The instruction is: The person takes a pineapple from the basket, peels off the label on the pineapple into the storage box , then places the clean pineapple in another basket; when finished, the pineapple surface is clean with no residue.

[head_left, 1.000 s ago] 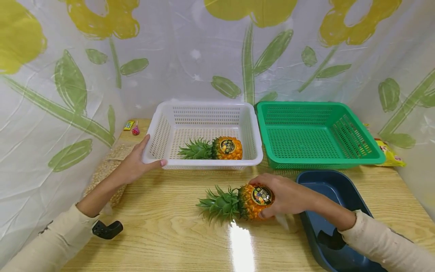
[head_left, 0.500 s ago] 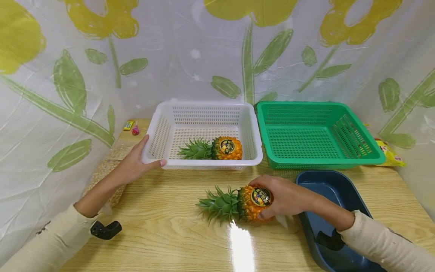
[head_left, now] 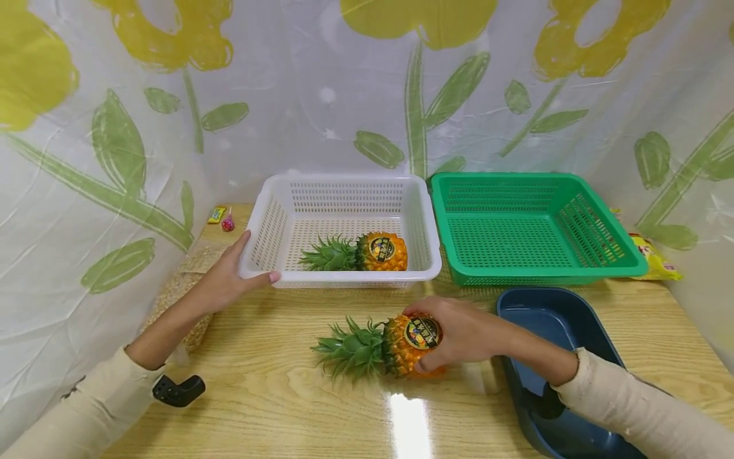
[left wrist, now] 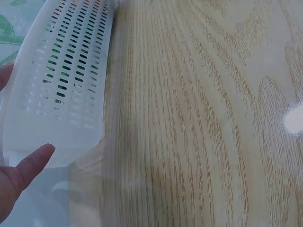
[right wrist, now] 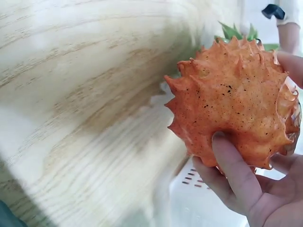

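Note:
My right hand [head_left: 459, 331] grips a small orange pineapple [head_left: 398, 344] by its body, the green crown pointing left. A round black label is on its upper side in the head view. In the right wrist view the spiky, black-dotted base of the pineapple [right wrist: 232, 99] faces the camera, with fingers and thumb around it. My left hand [head_left: 226, 280] touches the near-left corner of a white slotted basket [head_left: 344, 276], its thumb along the front and fingers on the left side. A second labelled pineapple [head_left: 358, 252] lies inside that basket, crown to the left.
A green basket [head_left: 550, 274] stands right of the white one. The dark blue tub [head_left: 516, 376] sits under my right forearm. A yellow packet [head_left: 659, 261] lies far right; a lollipop [head_left: 227, 221], a small yellow wrapper [head_left: 216, 215] and a bag of grains [head_left: 178, 296] lie left.
My right hand has shifted a little to the left with the pineapple in it. The left hand stays at the white basket's corner.

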Tool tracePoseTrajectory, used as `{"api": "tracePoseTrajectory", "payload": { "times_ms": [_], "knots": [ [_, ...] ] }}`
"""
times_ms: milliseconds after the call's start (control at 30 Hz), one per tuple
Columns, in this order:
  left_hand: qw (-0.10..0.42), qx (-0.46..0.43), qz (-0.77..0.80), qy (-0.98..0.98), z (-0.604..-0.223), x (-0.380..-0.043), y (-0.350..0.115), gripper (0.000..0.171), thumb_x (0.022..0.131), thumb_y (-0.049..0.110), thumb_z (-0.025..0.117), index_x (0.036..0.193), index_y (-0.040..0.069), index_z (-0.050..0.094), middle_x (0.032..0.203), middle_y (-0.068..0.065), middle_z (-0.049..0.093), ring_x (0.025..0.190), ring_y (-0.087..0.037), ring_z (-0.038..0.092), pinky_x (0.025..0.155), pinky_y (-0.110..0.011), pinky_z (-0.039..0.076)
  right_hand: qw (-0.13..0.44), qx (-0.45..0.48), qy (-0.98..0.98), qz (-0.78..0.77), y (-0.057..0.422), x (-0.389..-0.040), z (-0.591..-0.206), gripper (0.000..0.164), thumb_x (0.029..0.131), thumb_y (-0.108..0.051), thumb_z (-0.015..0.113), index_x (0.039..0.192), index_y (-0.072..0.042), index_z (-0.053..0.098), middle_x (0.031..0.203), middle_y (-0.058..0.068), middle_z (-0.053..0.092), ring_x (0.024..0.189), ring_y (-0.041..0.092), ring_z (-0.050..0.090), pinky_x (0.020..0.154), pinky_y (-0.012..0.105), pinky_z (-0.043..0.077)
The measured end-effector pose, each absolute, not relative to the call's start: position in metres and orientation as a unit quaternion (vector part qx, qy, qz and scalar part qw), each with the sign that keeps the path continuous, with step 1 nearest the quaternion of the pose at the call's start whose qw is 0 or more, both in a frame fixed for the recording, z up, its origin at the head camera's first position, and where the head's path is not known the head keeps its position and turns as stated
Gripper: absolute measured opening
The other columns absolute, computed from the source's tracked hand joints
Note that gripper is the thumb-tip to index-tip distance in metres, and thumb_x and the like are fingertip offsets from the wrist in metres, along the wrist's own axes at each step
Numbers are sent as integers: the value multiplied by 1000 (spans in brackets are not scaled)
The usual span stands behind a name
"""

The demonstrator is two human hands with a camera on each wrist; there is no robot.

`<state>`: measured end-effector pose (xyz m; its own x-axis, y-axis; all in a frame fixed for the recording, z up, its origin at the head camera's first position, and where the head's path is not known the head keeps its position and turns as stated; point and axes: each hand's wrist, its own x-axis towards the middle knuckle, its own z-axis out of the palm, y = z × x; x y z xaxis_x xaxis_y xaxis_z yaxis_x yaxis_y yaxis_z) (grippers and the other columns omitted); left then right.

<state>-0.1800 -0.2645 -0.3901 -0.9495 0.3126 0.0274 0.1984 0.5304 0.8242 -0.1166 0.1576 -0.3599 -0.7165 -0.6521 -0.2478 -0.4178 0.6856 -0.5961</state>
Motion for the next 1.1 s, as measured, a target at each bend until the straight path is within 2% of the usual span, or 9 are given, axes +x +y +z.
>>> {"api": "tracePoseTrajectory", "payload": {
  "times_ms": [200,367,600,733,800,867,967,1033,1100],
  "knots": [
    [64,146,463,872,-389,-179,-264,101,93,25,74,161,5,4,151,-29,41,130,-46,52,103,-57,44,223,-301,889,-262,151,-120,-367,82,71,-44,85,140,-11,55,131,4,61,111,19,60,88,38,53],
    [59,151,463,871,-388,-178,-263,99,93,22,74,161,6,6,149,-30,42,129,-47,53,101,-57,45,230,-308,881,-277,148,-123,-372,83,72,-43,85,141,-9,54,129,4,62,107,16,61,86,35,53],
    [49,159,461,872,-387,-177,-262,96,92,18,75,161,5,9,146,-31,46,125,-46,56,98,-53,49,246,-304,873,-291,147,-126,-374,85,74,-44,85,143,-8,51,138,8,59,120,24,59,98,43,50],
    [24,159,439,884,-384,-177,-261,92,89,19,78,158,3,19,138,-32,51,116,-45,62,90,-50,54,247,-303,873,-292,147,-126,-373,85,74,-43,86,143,-8,51,131,5,61,110,17,61,91,38,52],
    [14,136,409,902,-380,-174,-261,95,88,26,79,158,2,19,139,-36,45,118,-48,57,89,-52,53,245,-303,874,-291,147,-125,-373,85,74,-44,86,143,-9,51,129,3,61,106,15,61,89,36,53],
    [12,101,375,922,-375,-170,-261,104,87,36,79,160,2,12,146,-39,31,121,-52,50,92,-60,49,244,-304,874,-292,147,-125,-372,85,74,-45,86,143,-10,51,129,3,62,106,14,60,88,35,52],
    [3,67,339,939,-367,-164,-262,116,86,48,77,162,6,-1,154,-39,9,130,-58,33,98,-72,37,245,-304,872,-295,147,-124,-372,85,74,-46,86,143,-10,51,130,2,61,106,13,60,88,34,52],
    [-16,67,340,938,-362,-160,-262,118,87,48,76,162,7,-4,158,-36,6,134,-58,31,101,-74,34,248,-304,870,-299,147,-124,-372,84,75,-46,87,143,-11,51,129,2,61,105,13,61,87,32,53],
    [-40,79,351,932,-358,-157,-260,114,87,45,77,162,8,-1,158,-34,10,139,-56,28,103,-72,33,248,-304,870,-299,148,-123,-371,84,75,-45,87,142,-11,52,130,2,60,105,12,61,86,31,53]
  ]
}}
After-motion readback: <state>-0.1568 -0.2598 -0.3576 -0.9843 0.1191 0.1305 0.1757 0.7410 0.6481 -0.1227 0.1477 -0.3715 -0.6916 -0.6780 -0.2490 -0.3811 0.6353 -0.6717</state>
